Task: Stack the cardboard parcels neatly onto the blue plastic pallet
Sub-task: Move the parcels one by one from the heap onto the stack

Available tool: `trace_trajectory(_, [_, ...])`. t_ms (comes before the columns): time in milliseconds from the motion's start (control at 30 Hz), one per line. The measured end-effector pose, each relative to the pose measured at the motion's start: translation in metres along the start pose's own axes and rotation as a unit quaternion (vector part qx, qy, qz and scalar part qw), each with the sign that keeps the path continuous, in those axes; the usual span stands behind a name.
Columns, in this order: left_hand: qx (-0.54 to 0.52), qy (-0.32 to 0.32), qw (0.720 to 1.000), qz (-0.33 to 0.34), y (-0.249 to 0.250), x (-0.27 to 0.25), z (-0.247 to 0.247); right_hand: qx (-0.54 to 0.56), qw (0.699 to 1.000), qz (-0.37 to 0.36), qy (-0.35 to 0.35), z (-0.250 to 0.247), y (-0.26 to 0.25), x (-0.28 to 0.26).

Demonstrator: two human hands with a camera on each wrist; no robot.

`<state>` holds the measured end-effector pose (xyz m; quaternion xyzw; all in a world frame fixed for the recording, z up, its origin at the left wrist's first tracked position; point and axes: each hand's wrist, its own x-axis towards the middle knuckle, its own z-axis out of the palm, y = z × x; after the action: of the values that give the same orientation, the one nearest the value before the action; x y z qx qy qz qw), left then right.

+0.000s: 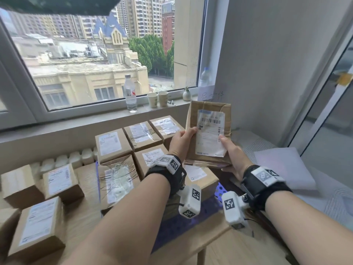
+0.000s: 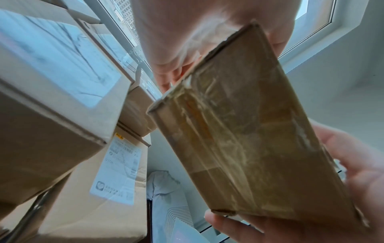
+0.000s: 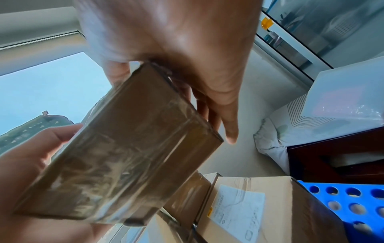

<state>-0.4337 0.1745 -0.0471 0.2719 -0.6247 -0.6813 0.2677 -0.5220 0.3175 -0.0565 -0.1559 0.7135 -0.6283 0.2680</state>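
Observation:
I hold a flat, taped cardboard parcel (image 1: 208, 131) upright in front of me, its white shipping label facing me. My left hand (image 1: 183, 138) grips its left edge and my right hand (image 1: 232, 152) grips its right edge and lower corner, thumbs on the label. The left wrist view shows the parcel's taped side (image 2: 249, 139); the right wrist view shows it too (image 3: 124, 156). Below it lies the blue perforated pallet (image 1: 220, 190) (image 3: 353, 205), with several labelled parcels (image 1: 141, 133) laid in rows on it.
Loose parcels (image 1: 61, 180) lie on the wooden surface to the left. On the windowsill stand a water bottle (image 1: 130, 94), two paper cups (image 1: 157, 99) and a small vase (image 1: 186, 94). A white translucent box (image 1: 282, 165) sits to the right of the pallet.

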Motion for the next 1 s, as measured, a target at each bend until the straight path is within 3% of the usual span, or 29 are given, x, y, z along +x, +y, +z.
trace_trajectory(200, [0.033, -0.003, 0.999, -0.010, 0.006, 0.024, 0.010, 0.023, 1.000, -0.003, 0.001, -0.010, 0.002, 0.047])
trace_trajectory(500, [0.212, 0.045, 0.976, -0.028, -0.008, 0.044, -0.005, 0.047, 0.993, 0.032, -0.099, -0.007, 0.008, 0.113])
trace_trajectory(733, [0.259, 0.180, 0.947, -0.059, -0.022, 0.040, -0.039, -0.040, 0.974, 0.114, -0.189, 0.012, 0.029, 0.134])
trace_trajectory(867, [0.286, 0.201, 0.931, -0.106, -0.038, 0.034, -0.043, -0.088, 0.961, 0.161, -0.208, 0.015, 0.049, 0.146])
trace_trajectory(1000, [0.299, 0.207, 0.925, -0.112, -0.045, 0.036, -0.042, -0.153, 0.943, 0.189, -0.229, 0.021, 0.076, 0.168])
